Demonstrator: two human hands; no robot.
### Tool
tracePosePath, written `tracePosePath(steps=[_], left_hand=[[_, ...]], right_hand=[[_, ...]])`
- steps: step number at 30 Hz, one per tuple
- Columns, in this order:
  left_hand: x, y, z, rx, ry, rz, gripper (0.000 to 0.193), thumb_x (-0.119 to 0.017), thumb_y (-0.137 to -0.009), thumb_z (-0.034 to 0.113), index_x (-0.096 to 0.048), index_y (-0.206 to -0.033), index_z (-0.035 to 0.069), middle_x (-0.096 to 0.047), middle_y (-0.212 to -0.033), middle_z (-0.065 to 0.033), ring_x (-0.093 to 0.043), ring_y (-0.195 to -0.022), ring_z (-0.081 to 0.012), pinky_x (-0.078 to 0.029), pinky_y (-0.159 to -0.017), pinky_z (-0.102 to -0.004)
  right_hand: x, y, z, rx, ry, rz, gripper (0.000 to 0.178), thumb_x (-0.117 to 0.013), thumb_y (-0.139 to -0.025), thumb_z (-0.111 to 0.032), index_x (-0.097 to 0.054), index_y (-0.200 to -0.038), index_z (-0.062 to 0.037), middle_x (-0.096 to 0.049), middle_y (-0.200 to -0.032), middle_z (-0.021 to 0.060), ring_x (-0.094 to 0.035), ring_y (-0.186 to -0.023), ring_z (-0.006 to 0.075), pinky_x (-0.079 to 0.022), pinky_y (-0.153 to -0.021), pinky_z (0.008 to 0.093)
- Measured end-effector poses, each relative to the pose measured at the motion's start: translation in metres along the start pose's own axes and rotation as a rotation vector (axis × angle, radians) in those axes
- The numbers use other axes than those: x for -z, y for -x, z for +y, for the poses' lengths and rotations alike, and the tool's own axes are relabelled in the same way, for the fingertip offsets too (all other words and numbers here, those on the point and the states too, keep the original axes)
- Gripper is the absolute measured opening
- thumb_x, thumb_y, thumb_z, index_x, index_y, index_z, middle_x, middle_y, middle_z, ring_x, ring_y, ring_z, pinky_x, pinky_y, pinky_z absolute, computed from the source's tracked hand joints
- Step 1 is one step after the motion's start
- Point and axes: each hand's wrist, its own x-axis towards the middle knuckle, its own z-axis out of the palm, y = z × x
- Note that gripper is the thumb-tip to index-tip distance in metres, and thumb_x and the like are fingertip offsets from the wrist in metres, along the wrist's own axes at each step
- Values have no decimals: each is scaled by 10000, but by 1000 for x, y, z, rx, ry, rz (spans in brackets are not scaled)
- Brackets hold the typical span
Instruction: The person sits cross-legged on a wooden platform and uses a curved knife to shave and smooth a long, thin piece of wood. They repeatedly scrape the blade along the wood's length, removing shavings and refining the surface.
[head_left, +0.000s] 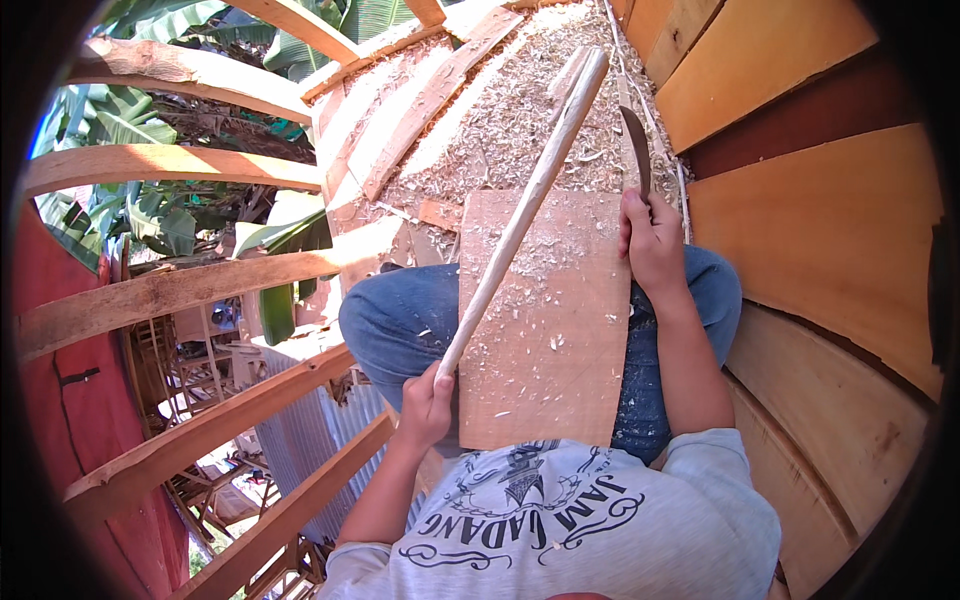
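Observation:
A long pale wooden stick (522,215), peeled and whittled, slants up and to the right, its thick far end over the shavings. My left hand (427,408) is closed around its near end. In my right hand (652,238) is a knife (636,148) with a dark curved blade pointing away from me; the blade stands apart from the stick, to its right. Across my lap lies a flat wooden board (545,350), sprinkled with small wood chips. The stick passes above the board's left side. My fingers hide most of the knife's handle.
Wood shavings (470,130) cover the floor ahead, with a loose plank (440,100) at the far left. An orange-brown plank wall (810,220) stands close on my right. On the left are wooden railing bars (180,295), with banana leaves and a corrugated metal sheet (310,430) beyond.

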Motion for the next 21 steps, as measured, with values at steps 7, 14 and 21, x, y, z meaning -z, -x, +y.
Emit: tracePosePath(steps=[7,14,21], left_hand=[[1,13,38,102,72,-106,386,-398,-986,338,-510,-849,-5,-407,-589,-88,-471,-536,-155,-381,-516,-318],[-4,20,68,78,43,-424,260,-455,-936,227,-494,-1032,-12,-533,-721,-183,-580,-693,-317,-442,-663,-373],[4,4,85,-81,360,-590,771,-598,-787,576,-416,-1247,-16,-561,-1061,-197,-562,-1044,-300,-422,-923,-423]], right_hand=[[-2,13,-7,38,-281,-192,334,-517,-952,-306,-606,-914,14,-519,-645,21,-409,-410,19,-315,-374,169],[-28,72,-60,115,-467,-273,324,-617,-894,-189,-581,-1113,47,-674,-853,194,-426,-372,35,-357,-367,168],[-24,92,-65,-38,-634,-286,299,-640,-876,-153,-579,-1092,44,-678,-805,186,-435,-357,49,-347,-339,182]])
